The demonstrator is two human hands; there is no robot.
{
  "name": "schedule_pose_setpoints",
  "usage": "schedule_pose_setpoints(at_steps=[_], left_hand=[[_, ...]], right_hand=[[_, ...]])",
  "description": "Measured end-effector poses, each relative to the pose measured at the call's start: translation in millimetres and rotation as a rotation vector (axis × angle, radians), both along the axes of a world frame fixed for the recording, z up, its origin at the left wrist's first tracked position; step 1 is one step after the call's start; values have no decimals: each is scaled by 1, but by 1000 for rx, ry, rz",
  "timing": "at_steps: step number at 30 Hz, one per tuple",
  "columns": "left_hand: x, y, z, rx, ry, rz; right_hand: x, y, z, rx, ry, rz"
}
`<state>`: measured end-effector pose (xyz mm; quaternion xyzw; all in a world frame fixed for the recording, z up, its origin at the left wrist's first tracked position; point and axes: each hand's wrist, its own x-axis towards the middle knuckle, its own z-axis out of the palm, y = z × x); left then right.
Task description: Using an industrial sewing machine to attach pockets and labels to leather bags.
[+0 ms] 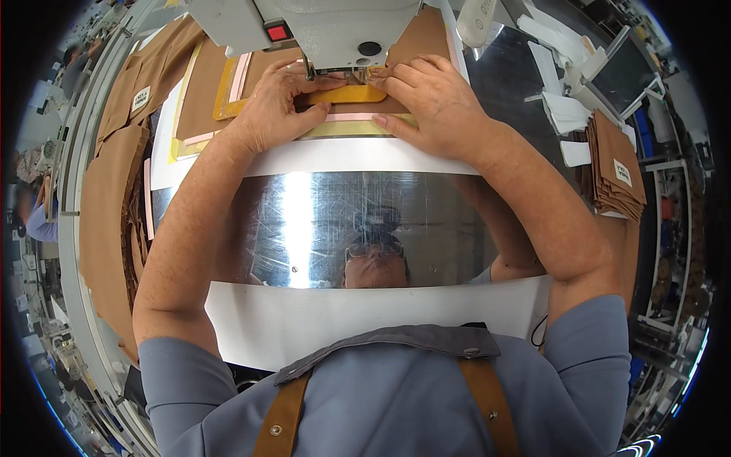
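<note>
At the top centre a sewing machine head [341,30] stands over a yellow template [343,94] on brown fabric [199,95], with pink strips [358,116] and pale yellow sheet [331,129]. My left hand [278,107] rests on the work left of the presser foot, fingers bent toward the template, thumb apart. My right hand [430,107] rests at the right of the foot, fingertips at the template and thumb stretched onto the pink strip. Both hands look open; some fingertips are hard to make out under the machine head.
Brown fabric stacks lie left [106,198] and right [609,160]. A scratched metal plate [320,228] reflects me. A screen [620,72] and white pieces [563,107] are at upper right. A co-worker's arm [42,221] shows far left.
</note>
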<state>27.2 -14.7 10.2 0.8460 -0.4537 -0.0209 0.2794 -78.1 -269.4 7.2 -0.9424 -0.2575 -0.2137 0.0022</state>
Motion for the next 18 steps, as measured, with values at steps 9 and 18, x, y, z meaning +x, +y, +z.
schedule_pose_setpoints(at_steps=[9,18], left_hand=[[-10,0,-2,-18,-81,8],[-21,26,6,-20,-207,108]], right_hand=[[-3,0,-5,60,31,-6],[-12,-6,-1,172,87,78]])
